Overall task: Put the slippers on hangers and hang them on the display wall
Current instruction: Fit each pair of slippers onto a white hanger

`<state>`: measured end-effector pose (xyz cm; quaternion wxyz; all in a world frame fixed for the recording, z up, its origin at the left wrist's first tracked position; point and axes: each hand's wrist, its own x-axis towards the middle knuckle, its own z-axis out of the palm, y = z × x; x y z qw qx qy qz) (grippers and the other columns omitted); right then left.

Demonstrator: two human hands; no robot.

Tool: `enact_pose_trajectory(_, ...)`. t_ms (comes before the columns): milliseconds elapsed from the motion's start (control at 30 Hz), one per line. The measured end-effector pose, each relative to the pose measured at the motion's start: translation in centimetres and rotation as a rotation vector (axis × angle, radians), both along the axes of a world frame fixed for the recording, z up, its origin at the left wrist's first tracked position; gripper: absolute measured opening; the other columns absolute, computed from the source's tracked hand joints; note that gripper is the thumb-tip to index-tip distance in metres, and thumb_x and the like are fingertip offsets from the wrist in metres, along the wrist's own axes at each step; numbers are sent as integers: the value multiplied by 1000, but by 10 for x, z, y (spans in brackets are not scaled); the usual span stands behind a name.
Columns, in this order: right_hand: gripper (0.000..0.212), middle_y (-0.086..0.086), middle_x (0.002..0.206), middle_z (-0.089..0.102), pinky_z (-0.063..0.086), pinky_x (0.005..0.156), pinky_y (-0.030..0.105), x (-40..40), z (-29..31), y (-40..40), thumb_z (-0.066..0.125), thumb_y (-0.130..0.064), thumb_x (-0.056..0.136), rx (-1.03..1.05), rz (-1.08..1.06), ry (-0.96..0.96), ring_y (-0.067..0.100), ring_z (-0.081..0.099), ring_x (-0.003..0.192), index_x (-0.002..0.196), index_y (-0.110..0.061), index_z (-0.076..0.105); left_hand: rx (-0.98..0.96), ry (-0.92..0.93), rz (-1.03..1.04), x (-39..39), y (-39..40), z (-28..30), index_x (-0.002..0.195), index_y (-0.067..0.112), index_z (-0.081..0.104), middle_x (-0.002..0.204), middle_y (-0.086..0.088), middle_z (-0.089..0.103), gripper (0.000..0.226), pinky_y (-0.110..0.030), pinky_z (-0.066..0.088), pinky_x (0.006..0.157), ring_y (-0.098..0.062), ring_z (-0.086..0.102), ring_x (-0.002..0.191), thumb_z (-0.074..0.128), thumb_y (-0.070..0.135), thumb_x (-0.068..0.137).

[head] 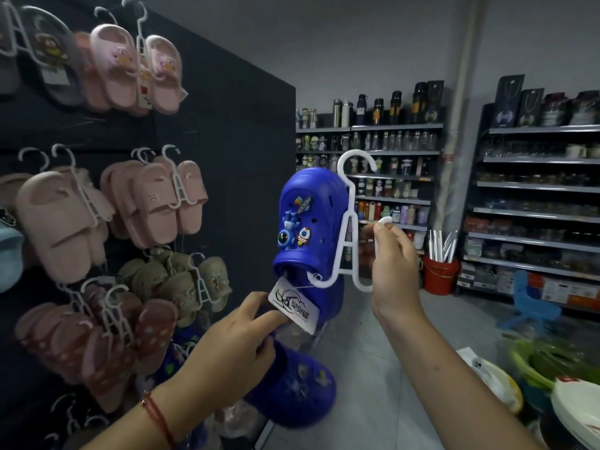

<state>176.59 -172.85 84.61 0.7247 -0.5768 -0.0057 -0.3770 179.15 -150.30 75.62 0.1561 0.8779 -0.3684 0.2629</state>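
Item: white hanger [349, 228], one blue slipper [302, 222] seated on its left prong; my right hand [394, 258] pinches the bare right prong. Second blue slipper [292, 388] lies below the hanger, gripped in my left hand [240, 332], fingers touching the tag [293, 308]. Step, as I judge: loading the pair; next, lift that slipper onto the empty prong.

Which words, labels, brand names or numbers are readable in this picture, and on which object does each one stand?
No text can be read with certainty.
White tag hanging from the blue clog: a black drawing and printed characters, too blurred to read.
Tags on the pink slippers on the display wall: a red mark, too small to read.
Boxes on the top shelf: graphics only, blurred.
Bottles: labels too small.
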Motion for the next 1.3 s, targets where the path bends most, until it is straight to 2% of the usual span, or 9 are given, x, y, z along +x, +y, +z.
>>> enact_pose_trajectory(100,31,-7,64,65,48,57,28,10,0,3,48,-20,103,-47,-31,-32,11,59,60,76,-19,64,-162,254,-28,-7,0,-8,101,37,64,120,24,46,21,-37,53,77,-6,60,93,51,33,85)
enact_pose_trajectory(200,29,-3,70,65,50,65,37,20,-12,6,48,-27,102,-133,-31,-15,16,60,67,77,-24,65,-526,347,28,-17,-8,-9,77,28,63,90,12,59,13,-29,49,69,-8,60,78,57,22,86)
enact_pose_trajectory(300,29,-6,73,67,50,73,38,28,-30,9,50,-31,100,-133,-54,39,13,61,73,76,-27,67,-903,673,39,-27,-25,0,88,21,70,79,1,68,15,-28,49,62,-9,61,68,62,11,97)
enact_pose_trajectory(467,27,-9,71,65,48,66,24,28,-41,18,48,-21,103,-100,-52,45,7,60,69,82,-14,64,-1484,1264,-199,-23,-56,13,109,10,69,97,-10,75,27,-35,52,78,-22,67,88,60,29,92)
enact_pose_trajectory(700,27,-9,65,65,49,63,28,38,-60,15,51,-24,99,-107,-32,78,8,60,64,76,-18,63,-1535,1348,-336,-5,-72,19,121,14,69,112,-7,75,55,-30,51,74,-20,67,90,72,46,77)
enact_pose_trajectory(933,27,0,79,74,54,66,30,61,-87,13,53,-28,102,26,115,318,15,68,71,85,-18,72,-1717,1379,-188,22,-82,6,112,11,71,101,-4,78,21,-18,54,54,-9,75,75,70,14,92)
enact_pose_trajectory(1167,51,9,115,63,40,62,31,3,-205,38,51,-42,100,348,179,1000,23,56,85,138,-8,55,-1722,1358,-46,33,-79,-10,117,13,70,110,-4,77,27,-27,56,80,-14,73,87,73,14,90)
enact_pose_trajectory(1233,75,20,142,52,41,71,33,-28,-229,55,64,-42,88,433,392,1200,29,55,102,146,0,42,-1717,1366,-63,32,-80,-13,123,12,69,117,-5,75,32,-29,54,91,-18,71,105,72,14,91)
enact_pose_trajectory(1300,75,17,132,55,33,85,27,-46,-253,60,61,-46,88,493,476,1269,25,48,104,146,-2,41,-1698,1383,-88,28,-81,-15,124,13,69,116,-4,75,34,-26,57,86,-18,70,111,73,16,91)
